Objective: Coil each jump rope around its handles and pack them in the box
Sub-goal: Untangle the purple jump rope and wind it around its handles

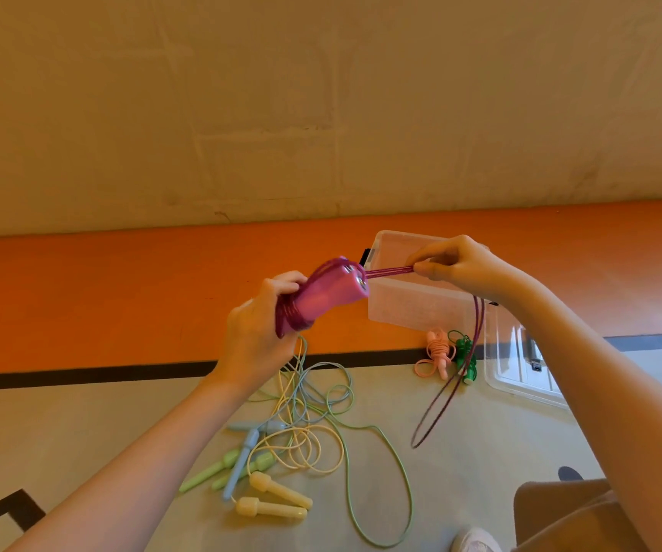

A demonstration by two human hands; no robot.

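Head view: a beige wall [321, 93] is being shown above an orange floor band [122, 296], with a grey floor [82, 432] lying nearer, divided from it by a black line [82, 376]. A clear box [413, 308] is being stood open on the orange band, and its lid [520, 372] is being left flat just beside it to the right. A tangle of loose ropes [305, 428] in green, blue and yellow is being spread over the grey floor, their handles [273, 507] lying at its near side. Two coiled ropes, one pink [437, 352] and one green [465, 358], are being kept on the floor in front of the box, touching each other. Purple handles [329, 292] are being gripped together by the left hand [257, 336], fingers curled round them, with purple cord [456, 376] already wound about their lower part. Strands of that cord are being pinched taut between thumb and fingers of the right hand [456, 264], in front of the box, while the slack is being let hang in a loop toward the floor.
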